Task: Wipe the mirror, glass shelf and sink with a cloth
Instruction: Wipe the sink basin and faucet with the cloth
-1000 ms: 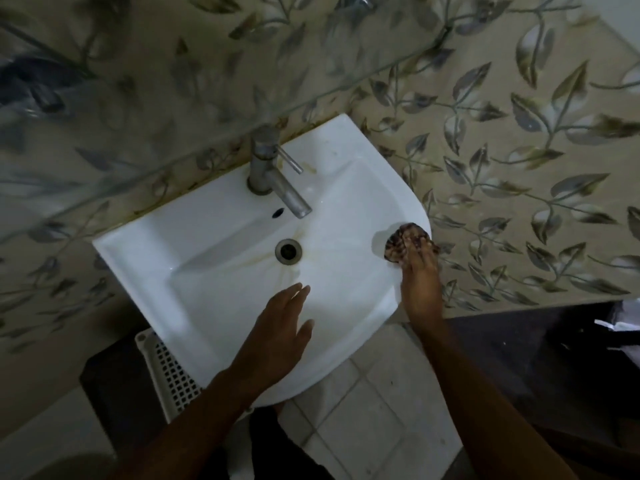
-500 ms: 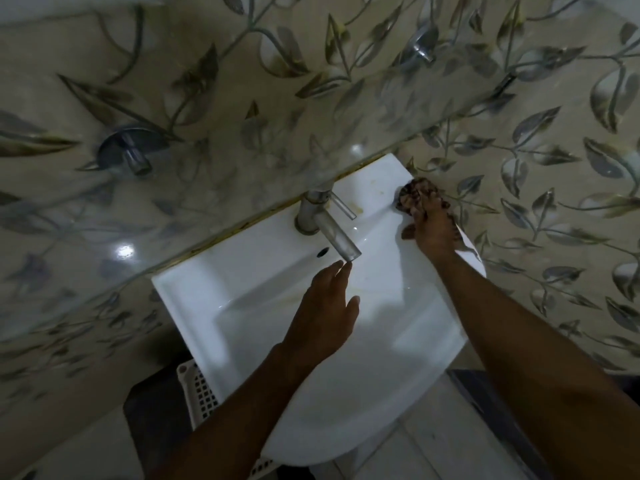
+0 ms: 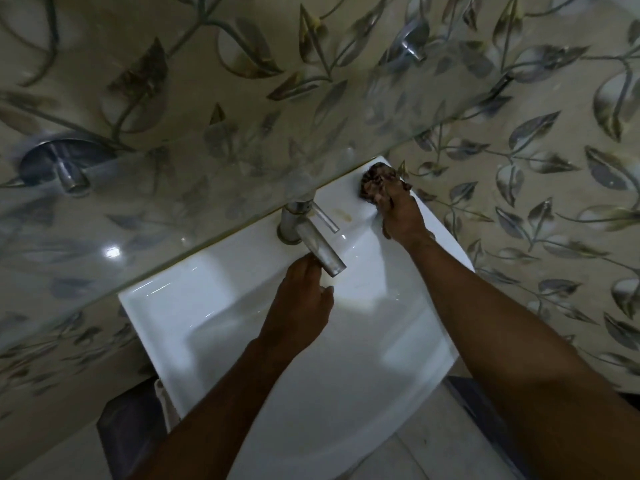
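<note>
White ceramic sink (image 3: pixel 214 327) | right hand (image 3: pixel 401 216) presses balled cloth (image 3: pixel 377 180) on back-right corner | left hand (image 3: pixel 301 306) holds nothing, fingers under tap spout (image 3: pixel 320 251) | risk: knuckles hitting glass shelf (image 3: pixel 207 209) just above, brown stain (image 3: pixel 343 214) missed

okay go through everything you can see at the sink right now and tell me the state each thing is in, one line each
cloth: bunched, pressed on the sink's back right corner
right hand: pressing the cloth
left hand: over the basin, fingers under the tap spout, holding nothing
tap: no water visible
sink: brownish stain by the tap
glass shelf: nothing on it
</note>
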`<state>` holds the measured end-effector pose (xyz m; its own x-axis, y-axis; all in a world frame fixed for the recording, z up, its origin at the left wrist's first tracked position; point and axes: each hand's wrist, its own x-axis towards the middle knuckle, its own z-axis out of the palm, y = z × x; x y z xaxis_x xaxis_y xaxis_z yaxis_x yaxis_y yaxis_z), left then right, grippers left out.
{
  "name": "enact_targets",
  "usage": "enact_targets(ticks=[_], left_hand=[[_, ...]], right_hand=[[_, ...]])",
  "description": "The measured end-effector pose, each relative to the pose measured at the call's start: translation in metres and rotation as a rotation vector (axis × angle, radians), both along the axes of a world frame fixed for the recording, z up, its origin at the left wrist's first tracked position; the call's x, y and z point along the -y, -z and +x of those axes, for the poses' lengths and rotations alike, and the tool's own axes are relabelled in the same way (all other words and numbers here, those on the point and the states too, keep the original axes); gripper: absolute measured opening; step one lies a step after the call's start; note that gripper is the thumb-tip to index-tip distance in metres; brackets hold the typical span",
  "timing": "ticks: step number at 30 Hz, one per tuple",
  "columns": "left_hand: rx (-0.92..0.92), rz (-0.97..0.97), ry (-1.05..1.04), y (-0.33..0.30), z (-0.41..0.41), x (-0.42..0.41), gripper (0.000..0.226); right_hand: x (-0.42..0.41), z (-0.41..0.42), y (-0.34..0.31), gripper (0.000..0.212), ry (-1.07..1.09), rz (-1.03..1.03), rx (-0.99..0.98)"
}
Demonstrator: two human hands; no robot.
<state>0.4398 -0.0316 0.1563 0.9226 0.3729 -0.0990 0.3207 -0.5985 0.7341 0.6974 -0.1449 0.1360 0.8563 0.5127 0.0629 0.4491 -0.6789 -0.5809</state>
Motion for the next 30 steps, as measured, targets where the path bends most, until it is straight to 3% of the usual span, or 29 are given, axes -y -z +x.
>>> enact_targets(ticks=[4, 9, 15, 21, 26, 30], left_hand=[[0.018, 0.020, -0.013, 0.000, 0.005, -0.007, 0.051], [0.034, 0.094, -0.049, 0.002, 0.006, -0.015, 0.045], [0.028, 0.073, -0.073, 0.000, 0.008, -0.025, 0.051], [0.043, 0.028, -0.093, 0.000, 0.010, -0.029, 0.048], [0.032, 0.025, -0.091, -0.002, 0.005, -0.032, 0.054], [0.018, 0.008, -0.113, -0.002, 0.003, -0.034, 0.054]], right_hand=[[-0.033, -0.041, -0.010, 0.036, -0.082, 0.030, 0.089], [-0.025, -0.066, -0.010, 0.044, -0.306, 0.000, 0.137], [-0.048, -0.041, -0.009, 0.043, -0.073, 0.040, 0.184], [-0.059, -0.101, -0.009, 0.044, -0.333, 0.036, 0.152], [-0.066, -0.085, -0.009, 0.038, -0.317, 0.231, 0.189], [-0.063, -0.108, -0.010, 0.044, -0.202, 0.126, 0.022]])
